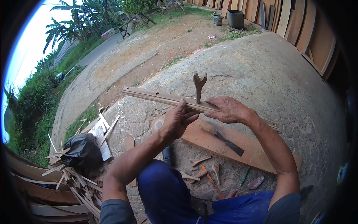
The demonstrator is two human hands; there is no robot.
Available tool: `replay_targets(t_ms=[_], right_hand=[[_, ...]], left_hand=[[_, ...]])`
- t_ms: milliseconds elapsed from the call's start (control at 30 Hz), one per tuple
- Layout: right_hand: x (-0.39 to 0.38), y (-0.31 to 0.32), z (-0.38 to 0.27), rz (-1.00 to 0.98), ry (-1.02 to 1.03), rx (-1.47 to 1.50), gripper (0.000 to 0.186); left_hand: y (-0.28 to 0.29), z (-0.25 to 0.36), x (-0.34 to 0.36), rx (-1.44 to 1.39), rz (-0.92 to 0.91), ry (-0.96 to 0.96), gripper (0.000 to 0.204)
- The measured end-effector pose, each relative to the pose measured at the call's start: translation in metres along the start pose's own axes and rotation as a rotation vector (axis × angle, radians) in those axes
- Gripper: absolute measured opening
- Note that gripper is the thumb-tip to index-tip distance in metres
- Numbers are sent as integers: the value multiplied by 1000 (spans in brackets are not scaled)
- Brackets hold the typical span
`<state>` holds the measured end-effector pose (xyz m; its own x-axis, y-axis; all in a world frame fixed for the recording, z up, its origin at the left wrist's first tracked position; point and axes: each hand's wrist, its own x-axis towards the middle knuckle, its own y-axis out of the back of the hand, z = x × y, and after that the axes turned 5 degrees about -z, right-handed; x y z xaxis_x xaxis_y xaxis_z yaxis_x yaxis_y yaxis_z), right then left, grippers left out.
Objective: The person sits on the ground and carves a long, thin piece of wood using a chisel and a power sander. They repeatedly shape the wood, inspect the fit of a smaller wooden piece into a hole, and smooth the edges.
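Observation:
A long wooden rail [160,96] with round holes is held up in front of me, slanting from upper left to lower right. A forked wooden peg [199,87] stands upright from the rail near its right end. My left hand [176,120] grips the rail from below, thumb over the near edge, left of the peg. At the right end, my right hand [229,109] has its fingers closed around the rail, close to the peg's foot. Below the hands, a chisel [227,144] with a wooden handle lies across a wide board [257,155] on the ground.
Near my knees lie loose forked pegs [216,173], an orange strip [213,182], a green pencil [245,177] and a purplish stone [256,183]. Wood scraps and a black plastic bag [82,151] are heaped at left. Planks [298,26] lean at far right.

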<state>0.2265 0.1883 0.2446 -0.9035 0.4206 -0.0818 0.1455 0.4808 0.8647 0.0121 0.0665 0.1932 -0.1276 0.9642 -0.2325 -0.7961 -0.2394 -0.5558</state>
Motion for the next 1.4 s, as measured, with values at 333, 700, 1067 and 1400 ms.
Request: replay_targets(t_ms=[333, 700, 1067, 1400], right_hand=[[0, 4, -10, -68, -40, 25, 52], [4, -21, 35, 3, -67, -32, 55], [-20, -53, 128, -61, -169, -99, 67], [-25, -60, 171, -93, -359, -265, 57]], left_hand=[[1, -1, 2, 47, 45, 53, 50], [-3, 16, -17, 560, -70, 197, 37], [31, 2, 45, 2055, -270, -578, 77], [95, -10, 127, 2047, -614, -150, 28]])
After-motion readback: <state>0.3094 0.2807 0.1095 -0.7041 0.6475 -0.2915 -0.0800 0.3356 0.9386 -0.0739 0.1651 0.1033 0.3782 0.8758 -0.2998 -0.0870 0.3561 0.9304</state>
